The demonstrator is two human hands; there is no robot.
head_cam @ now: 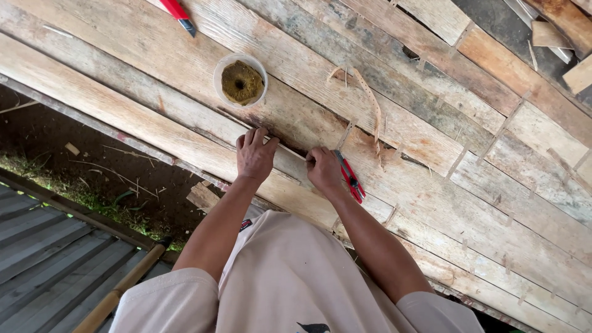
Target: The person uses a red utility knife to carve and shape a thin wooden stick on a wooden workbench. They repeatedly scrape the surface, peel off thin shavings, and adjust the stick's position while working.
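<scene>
Weathered wooden planks point(431, 185) fill most of the view, laid edge to edge, with dark ground and grass beyond the near edge at the lower left. On a plank near that edge, the left hand point(254, 155) presses flat, its fingers point(250, 137) stretched out together over a thin pale strip point(290, 150) lying along a dark seam. Just beside it, the right hand point(323, 168) is curled, fingertips pinching the same strip. A red-handled cutter point(350, 177) lies touching the right hand's outer side. Further up the planks stands a round plastic cup point(240, 80) holding brownish paste. A curled shaving point(370, 102) lies nearby, and another red knife point(179, 13) rests at the far edge.
</scene>
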